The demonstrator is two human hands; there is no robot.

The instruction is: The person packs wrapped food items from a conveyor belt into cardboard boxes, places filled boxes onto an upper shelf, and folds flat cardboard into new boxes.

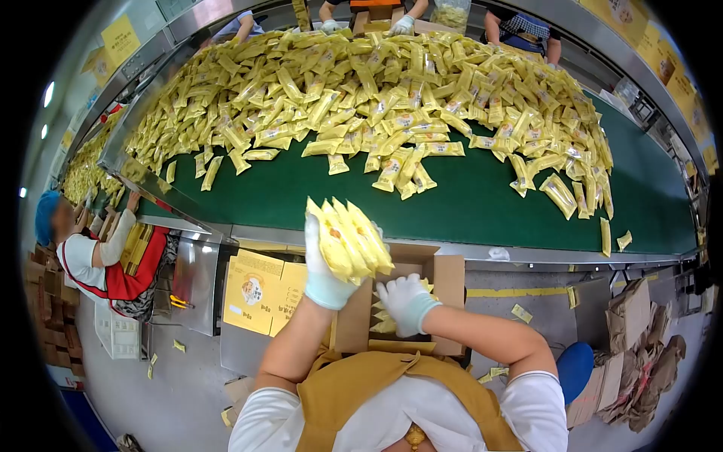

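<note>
My left hand [325, 271], in a pale glove, grips a row of several yellow packets [348, 239] standing side by side, raised over the left edge of an open cardboard box [448, 282]. Inside the box, my gloved right hand [407, 303] reaches down on yellow packets [382, 320]; its fingers are spread and bent over them. Whether it grips any cannot be made out. Beyond the box, a large heap of yellow packets [361, 90] covers the far part of a green conveyor belt [286, 200].
A flat yellow printed carton [252, 294] lies left of the box. A co-worker in a blue hair cover [83, 256] stands at the far left; other people's hands show behind the heap. At right are a blue stool [575, 371] and crumpled brown bags [648, 377].
</note>
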